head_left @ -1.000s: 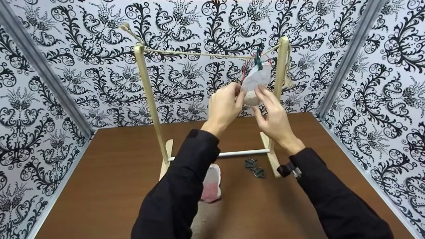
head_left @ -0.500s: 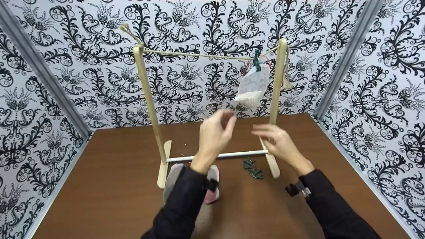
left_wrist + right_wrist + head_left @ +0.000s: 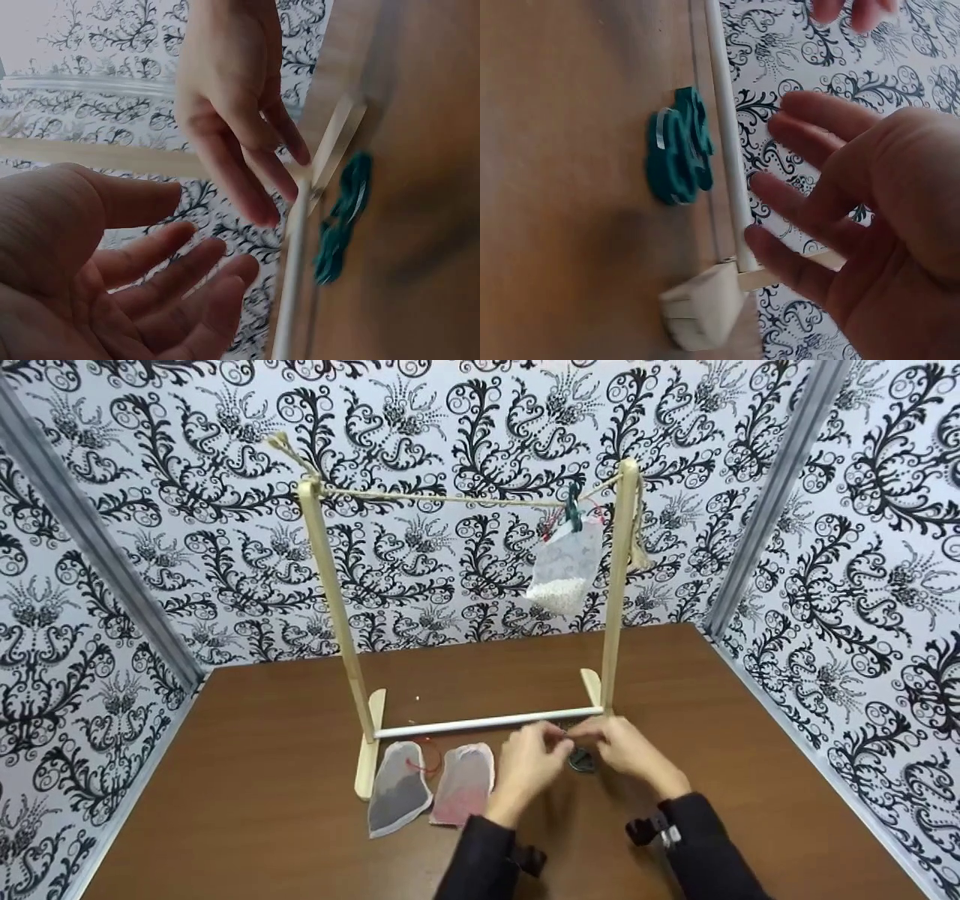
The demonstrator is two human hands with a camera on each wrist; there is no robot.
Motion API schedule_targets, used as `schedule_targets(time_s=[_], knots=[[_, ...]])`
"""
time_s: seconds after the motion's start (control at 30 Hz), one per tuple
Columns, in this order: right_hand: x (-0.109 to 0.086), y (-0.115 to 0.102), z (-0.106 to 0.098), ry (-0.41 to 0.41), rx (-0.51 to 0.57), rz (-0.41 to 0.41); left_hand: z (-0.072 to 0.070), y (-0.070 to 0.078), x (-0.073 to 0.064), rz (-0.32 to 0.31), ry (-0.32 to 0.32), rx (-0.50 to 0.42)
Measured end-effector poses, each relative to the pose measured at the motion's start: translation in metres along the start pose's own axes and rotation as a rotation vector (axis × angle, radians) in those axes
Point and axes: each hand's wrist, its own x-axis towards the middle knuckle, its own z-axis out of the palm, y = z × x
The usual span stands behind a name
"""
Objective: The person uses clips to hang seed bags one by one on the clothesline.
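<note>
In the head view my left hand (image 3: 529,761) and right hand (image 3: 624,746) are low at the frame's front right, fingertips close together over the green clothespins (image 3: 581,760). One clothespin is mostly hidden behind the fingers there. Both wrist views show the clothespins (image 3: 679,150) lying on the table, apart from the spread, lightly bent fingers of each hand. A white mesh bag (image 3: 562,574) with white grains in its bottom hangs from the rope (image 3: 450,499), held by another green clothespin (image 3: 574,508).
A wooden frame with a left post (image 3: 334,607), a right post (image 3: 619,585) and a white crossbar (image 3: 487,723) stands on the brown table (image 3: 262,810). A dark-filled mesh bag (image 3: 401,791) and a pink-filled one (image 3: 463,787) lie at front left. Patterned walls enclose three sides.
Both hands have let go of the hanging white bag and come down to the clothespins on the table. The dark-filled and pink-filled bags have come into fuller view.
</note>
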Motion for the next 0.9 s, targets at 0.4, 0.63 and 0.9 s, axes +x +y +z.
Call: schedule_targets(time_s=[0.4,0.63,0.9], knots=[[-0.021,-0.004,0.022,-0.02,0.002,0.089,0.033,0.005,-0.018,-0.178,-0.109,0.073],[-0.024,-0.006,0.021,-0.061,-0.036,0.069,0.044,0.004,-0.032,-0.151,-0.11,0.164],[-0.023,-0.018,0.012,-0.21,-0.005,0.15,0.045,0.006,-0.04,-0.152,-0.137,0.295]])
